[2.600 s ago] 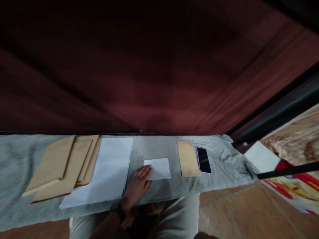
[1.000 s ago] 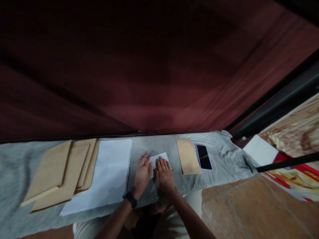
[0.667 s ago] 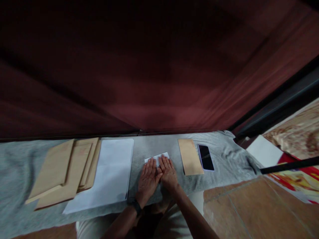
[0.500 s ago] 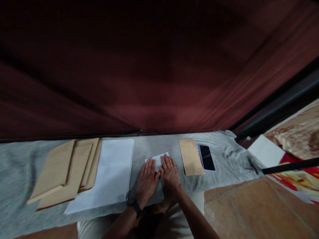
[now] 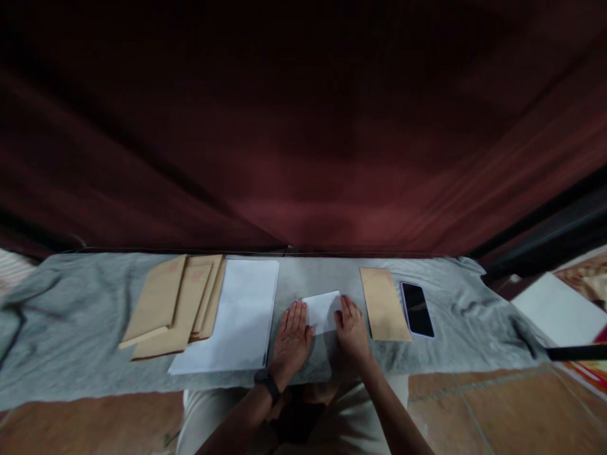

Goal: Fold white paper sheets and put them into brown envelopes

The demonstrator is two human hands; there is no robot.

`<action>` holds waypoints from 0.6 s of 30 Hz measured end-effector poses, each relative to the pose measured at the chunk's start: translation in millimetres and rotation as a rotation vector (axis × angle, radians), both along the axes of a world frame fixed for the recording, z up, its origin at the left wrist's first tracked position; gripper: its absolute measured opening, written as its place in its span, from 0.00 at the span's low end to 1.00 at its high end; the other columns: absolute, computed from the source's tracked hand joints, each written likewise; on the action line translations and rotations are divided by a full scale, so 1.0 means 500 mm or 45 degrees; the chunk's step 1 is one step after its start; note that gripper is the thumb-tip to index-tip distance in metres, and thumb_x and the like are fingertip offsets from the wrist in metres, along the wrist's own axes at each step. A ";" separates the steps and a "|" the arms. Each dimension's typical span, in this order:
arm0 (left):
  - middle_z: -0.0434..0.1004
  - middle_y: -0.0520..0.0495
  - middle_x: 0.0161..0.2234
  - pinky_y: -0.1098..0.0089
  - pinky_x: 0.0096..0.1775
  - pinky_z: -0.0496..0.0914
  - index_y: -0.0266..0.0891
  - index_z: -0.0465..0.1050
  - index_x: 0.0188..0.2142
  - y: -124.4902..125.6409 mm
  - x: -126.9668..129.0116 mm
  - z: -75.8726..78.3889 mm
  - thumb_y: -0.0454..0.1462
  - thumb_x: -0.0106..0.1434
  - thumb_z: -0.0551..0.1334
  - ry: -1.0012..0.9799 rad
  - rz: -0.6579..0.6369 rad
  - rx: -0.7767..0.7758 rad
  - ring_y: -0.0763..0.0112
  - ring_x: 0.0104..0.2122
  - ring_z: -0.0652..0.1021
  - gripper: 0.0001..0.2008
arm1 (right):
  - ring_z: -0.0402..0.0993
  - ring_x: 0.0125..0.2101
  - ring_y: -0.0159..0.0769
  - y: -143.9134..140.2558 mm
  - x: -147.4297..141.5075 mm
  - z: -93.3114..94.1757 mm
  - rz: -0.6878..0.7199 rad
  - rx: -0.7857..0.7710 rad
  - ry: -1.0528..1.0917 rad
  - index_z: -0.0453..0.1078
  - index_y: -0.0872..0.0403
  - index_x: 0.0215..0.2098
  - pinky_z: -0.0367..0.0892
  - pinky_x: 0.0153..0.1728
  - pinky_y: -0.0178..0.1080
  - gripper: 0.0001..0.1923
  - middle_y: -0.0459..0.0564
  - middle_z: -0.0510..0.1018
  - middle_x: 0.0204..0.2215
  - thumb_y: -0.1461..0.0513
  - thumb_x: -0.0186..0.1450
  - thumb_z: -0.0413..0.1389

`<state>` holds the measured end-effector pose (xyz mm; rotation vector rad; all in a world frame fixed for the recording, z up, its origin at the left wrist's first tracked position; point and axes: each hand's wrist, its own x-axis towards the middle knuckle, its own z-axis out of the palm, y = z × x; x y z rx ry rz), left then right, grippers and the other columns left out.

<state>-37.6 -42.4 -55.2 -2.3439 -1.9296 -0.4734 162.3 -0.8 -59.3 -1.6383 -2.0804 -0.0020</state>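
I saw both hands lying flat and open on the grey cloth (image 5: 85, 316), the left hand (image 5: 294, 335) and the right hand (image 5: 353, 328) each pressing one side of the folded white paper (image 5: 322, 311) between them, gripping nothing. Left of the left hand lay white sheets (image 5: 237, 316) and brown envelopes (image 5: 175, 303); right of the right hand, one brown envelope (image 5: 384, 303) and a phone (image 5: 417, 309).

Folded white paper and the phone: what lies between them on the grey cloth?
In the head view, one brown envelope lies flat between the folded white paper and the phone, beside the right hand.
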 end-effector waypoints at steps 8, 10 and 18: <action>0.60 0.37 0.69 0.52 0.67 0.58 0.31 0.54 0.69 -0.002 0.003 0.008 0.42 0.72 0.49 -0.041 0.010 -0.029 0.57 0.69 0.60 0.30 | 0.73 0.43 0.48 0.053 -0.004 0.014 -0.184 -0.285 0.520 0.73 0.56 0.49 0.69 0.47 0.47 0.16 0.59 0.77 0.40 0.64 0.65 0.51; 0.60 0.36 0.69 0.51 0.67 0.58 0.32 0.54 0.70 -0.002 0.001 0.011 0.42 0.72 0.49 -0.085 -0.006 -0.034 0.56 0.69 0.60 0.30 | 0.72 0.41 0.48 0.064 0.008 0.013 -0.129 -0.341 0.697 0.74 0.54 0.40 0.69 0.47 0.47 0.12 0.56 0.76 0.36 0.65 0.62 0.51; 0.62 0.33 0.67 0.48 0.63 0.64 0.36 0.51 0.70 0.011 -0.025 0.028 0.47 0.70 0.55 -0.819 0.077 -0.047 0.52 0.66 0.66 0.34 | 0.72 0.28 0.37 0.064 0.039 0.019 -0.005 -0.427 0.939 0.69 0.51 0.25 0.69 0.32 0.37 0.05 0.45 0.74 0.24 0.65 0.58 0.53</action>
